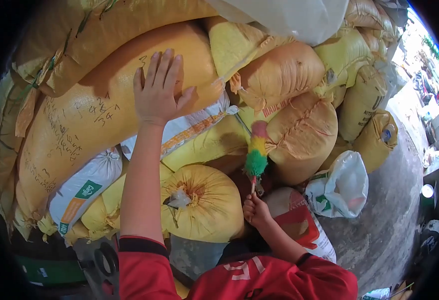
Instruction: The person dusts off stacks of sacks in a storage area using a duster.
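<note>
While the left hand (155,92) lies spread on a sack (99,115), the right hand (256,210) grips a seemingly pink-yellow-green duster (256,150).

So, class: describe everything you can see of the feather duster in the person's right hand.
The feather duster has a fluffy head banded pink, yellow and green from tip down, on a thin handle. It looks synthetic. The right hand grips the handle's lower end in a closed fist, holding it nearly upright, head up. Its head lies against the stacked yellow sacks.
</note>
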Motion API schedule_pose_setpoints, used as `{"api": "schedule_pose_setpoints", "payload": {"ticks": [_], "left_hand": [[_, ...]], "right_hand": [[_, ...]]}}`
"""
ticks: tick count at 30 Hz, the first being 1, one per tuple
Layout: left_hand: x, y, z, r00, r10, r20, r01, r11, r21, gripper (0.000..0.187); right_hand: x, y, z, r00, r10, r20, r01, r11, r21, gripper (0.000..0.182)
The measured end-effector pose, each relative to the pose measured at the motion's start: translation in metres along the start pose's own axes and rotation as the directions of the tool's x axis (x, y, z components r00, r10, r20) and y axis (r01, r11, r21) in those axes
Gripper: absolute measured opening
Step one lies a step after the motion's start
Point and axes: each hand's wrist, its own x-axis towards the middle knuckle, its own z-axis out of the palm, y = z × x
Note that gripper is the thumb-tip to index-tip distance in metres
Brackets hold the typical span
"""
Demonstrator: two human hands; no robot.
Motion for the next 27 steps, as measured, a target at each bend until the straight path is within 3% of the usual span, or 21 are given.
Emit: {"api": "schedule_pose_setpoints", "payload": {"ticks": [1, 3, 6, 8, 10, 14, 15, 16, 17, 19, 22, 25, 27], "left_hand": [[0.000, 0.000, 0.000, 1.000, 0.005, 0.000, -0.005, 1.000, -0.004, 0.060], [0.000, 0.000, 0.000, 1.000, 0.008, -0.019, -0.008, 1.000, 0.004, 0.060], [0.000, 0.000, -0.002, 1.000, 0.000, 0.007, 0.000, 1.000, 0.014, 0.059], [0.000, 0.001, -0.001, 1.000, 0.000, 0.000, 0.000, 1.000, 0.006, 0.059], [-0.001, 0.000, 0.000, 1.000, -0.003, -0.009, 0.003, 1.000, 0.003, 0.058], [0.001, -0.001, 0.000, 1.000, -0.005, -0.022, 0.006, 1.000, 0.007, 0.059], [0.000, 0.000, 0.000, 1.000, -0.007, -0.020, 0.007, 1.000, 0.006, 0.059], [0.000, 0.000, -0.001, 1.000, -0.012, -0.013, 0.012, 1.000, 0.007, 0.059], [0.000, 0.000, -0.001, 1.000, -0.009, -0.009, 0.009, 1.000, 0.004, 0.059], [0.000, 0.000, -0.001, 1.000, -0.007, 0.001, 0.007, 1.000, 0.005, 0.060], [-0.001, -0.001, -0.001, 1.000, -0.009, -0.011, 0.009, 1.000, 0.011, 0.061], [-0.001, -0.001, -0.001, 1.000, -0.011, -0.003, 0.011, 1.000, 0.009, 0.060], [-0.001, -0.002, 0.001, 1.000, -0.002, -0.023, 0.002, 1.000, -0.013, 0.060]], "right_hand": [[-0.008, 0.002, -0.007, 1.000, -0.003, 0.001, 0.003, 1.000, 0.005, 0.027], [-0.026, 0.002, -0.022, 0.975, -0.071, -0.210, 0.010, 0.960, -0.281, 0.025], [-0.049, -0.018, -0.054, 0.952, -0.086, -0.295, -0.058, 0.893, -0.446, 0.024], [-0.061, -0.032, -0.074, 0.932, -0.097, -0.350, -0.087, 0.876, -0.475, 0.025], [-0.072, -0.046, -0.090, 0.842, -0.034, -0.539, -0.218, 0.892, -0.397, 0.026], [-0.078, -0.059, -0.134, 0.840, -0.089, -0.535, -0.259, 0.801, -0.540, 0.024], [-0.080, -0.053, -0.122, 0.886, -0.396, -0.243, -0.147, 0.258, -0.955, 0.025], [-0.082, -0.047, -0.109, 0.882, -0.436, 0.179, -0.024, -0.421, -0.907, 0.027], [-0.081, -0.044, -0.093, 0.886, -0.431, 0.173, -0.029, -0.423, -0.906, 0.027], [-0.067, -0.046, -0.053, 0.768, -0.522, 0.370, -0.060, -0.634, -0.771, 0.031], [-0.037, -0.055, -0.021, 0.748, -0.612, 0.258, -0.185, -0.566, -0.804, 0.032], [0.006, -0.094, -0.110, 0.708, -0.676, 0.204, -0.201, -0.470, -0.859, 0.033], [-0.018, -0.101, -0.141, 0.727, -0.676, 0.116, -0.331, -0.493, -0.805, 0.034]]}}
